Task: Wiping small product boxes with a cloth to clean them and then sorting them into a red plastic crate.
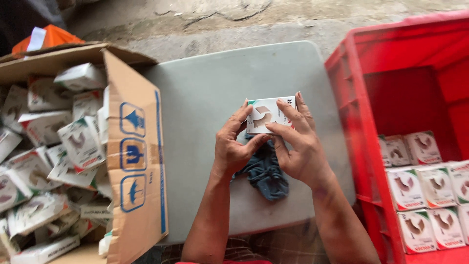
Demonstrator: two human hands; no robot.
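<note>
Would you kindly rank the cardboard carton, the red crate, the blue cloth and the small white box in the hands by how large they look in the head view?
1-2. Cardboard carton and red crate: both run off frame, so too unsure to rank.
3. Blue cloth, partly hidden by the hands.
4. Small white box, held by the left hand and right hand.

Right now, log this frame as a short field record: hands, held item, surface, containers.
left hand: grips the small white box at its left side
right hand: fingers laid across the box front
table: grey, bears a dark blue cloth under the hands
cardboard carton: at left, full of loose white boxes
red crate: at right, boxes in neat rows
</note>
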